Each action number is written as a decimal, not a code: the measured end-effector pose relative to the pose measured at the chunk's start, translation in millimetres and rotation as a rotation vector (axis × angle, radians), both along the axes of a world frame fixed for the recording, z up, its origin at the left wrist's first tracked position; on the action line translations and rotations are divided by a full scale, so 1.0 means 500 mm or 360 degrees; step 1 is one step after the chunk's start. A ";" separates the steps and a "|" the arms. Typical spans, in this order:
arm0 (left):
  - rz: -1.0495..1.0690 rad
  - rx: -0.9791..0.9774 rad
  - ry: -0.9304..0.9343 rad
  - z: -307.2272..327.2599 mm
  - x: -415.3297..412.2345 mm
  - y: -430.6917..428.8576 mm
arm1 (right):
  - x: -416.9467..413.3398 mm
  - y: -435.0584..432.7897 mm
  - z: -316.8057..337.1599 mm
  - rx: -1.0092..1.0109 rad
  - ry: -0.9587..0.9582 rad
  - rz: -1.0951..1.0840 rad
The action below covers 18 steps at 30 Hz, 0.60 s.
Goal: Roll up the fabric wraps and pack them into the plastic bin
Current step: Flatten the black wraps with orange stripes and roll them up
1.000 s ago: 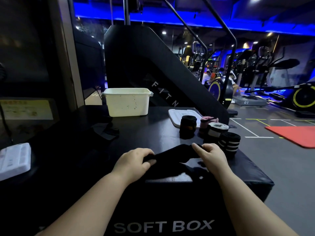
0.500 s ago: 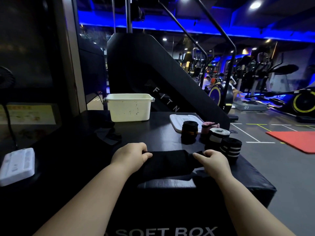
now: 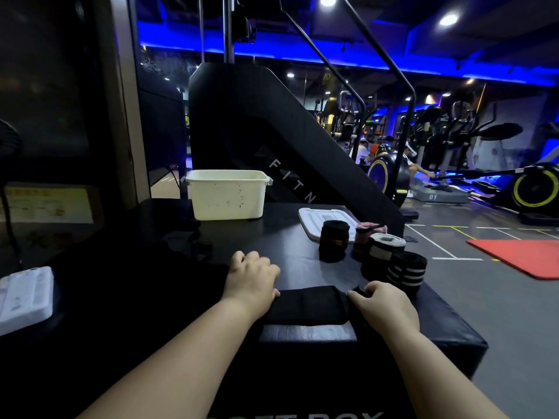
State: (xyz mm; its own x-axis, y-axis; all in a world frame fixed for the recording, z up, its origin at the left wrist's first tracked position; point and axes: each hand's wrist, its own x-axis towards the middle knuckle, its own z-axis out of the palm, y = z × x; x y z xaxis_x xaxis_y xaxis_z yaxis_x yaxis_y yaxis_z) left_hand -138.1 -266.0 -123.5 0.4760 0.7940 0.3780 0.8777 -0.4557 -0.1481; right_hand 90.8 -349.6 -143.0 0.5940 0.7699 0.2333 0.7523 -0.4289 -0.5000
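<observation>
Two bare forearms reached across the near edge of a black padded worktop, where a black fabric wrap lay as a flat, thick band between the hands. The right grip was clenched round the wrap's right end, with a tab of black cloth showing at its fingertips. The left grip sat knuckles-up at the wrap's left end, fingers curled. Against the dark surface it was impossible to tell whether it held the cloth.

Just beyond the right grip, four rolls stood on end, close together: a black roll with white stripes, a black-and-white roll, a pink roll and a black roll with an orange band. Behind them a white lid lay flat on the worktop. Farther back, well apart from the wrap, the cream plastic bin stood upright and open-topped. A black stair-climbing machine rose behind it, and a red mat lay on the floor to the right.
</observation>
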 end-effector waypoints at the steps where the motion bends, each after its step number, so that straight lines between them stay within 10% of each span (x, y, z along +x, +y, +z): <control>1: 0.0000 -0.0033 -0.0017 -0.008 0.000 0.001 | 0.000 0.001 -0.001 0.0005 -0.0010 -0.0004; 8: -0.0054 -0.0450 -0.0636 -0.048 -0.024 0.015 | -0.001 0.007 -0.010 0.0078 0.0015 0.0045; 18: 0.0010 -0.0573 -0.0479 -0.055 -0.024 -0.008 | -0.049 0.026 -0.013 0.0494 -0.0535 0.0369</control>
